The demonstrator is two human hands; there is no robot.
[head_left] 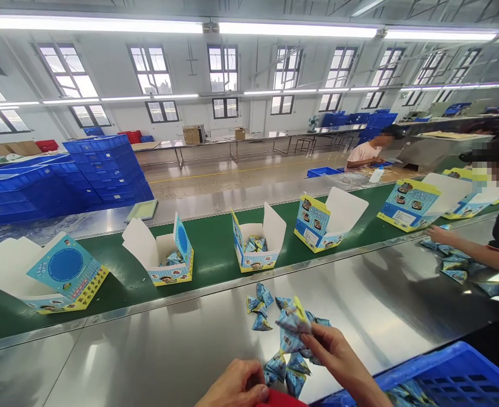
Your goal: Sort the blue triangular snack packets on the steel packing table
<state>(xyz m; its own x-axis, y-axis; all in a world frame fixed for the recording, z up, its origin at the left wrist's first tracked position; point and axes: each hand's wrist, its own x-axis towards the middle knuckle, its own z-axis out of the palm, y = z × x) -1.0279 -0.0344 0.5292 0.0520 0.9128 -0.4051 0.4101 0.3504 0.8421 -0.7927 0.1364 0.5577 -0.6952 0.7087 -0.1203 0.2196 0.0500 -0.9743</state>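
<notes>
Head view, looking down over the steel table [156,350]. The right hand [334,353] comes in from the bottom edge, wrist low, fingers reaching up and left, and its grip is pinched on a bunch of small blue packets [290,328]. The bunch stands upright in the fingers, long axis running near to far, its top pointing away toward the green belt [215,249]. The left hand [236,387] sits at the near edge of the table, knuckles up, fingers curled under; its grip is closed down onto loose packets [281,370] lying just beside it, but whether it grasps one I cannot tell. Something red [281,400] shows at the bottom edge between the two hands.

More packets [260,308] lie scattered further in, toward the table's far edge. On the belt beyond stands a row of open cartons: the middle carton [257,249] and the left carton [168,257] have packets inside, flaps up. A blue crate [452,379] sits at the near right corner. At the right edge a co-worker's hand [439,234] rests on another heap of packets [456,263].
</notes>
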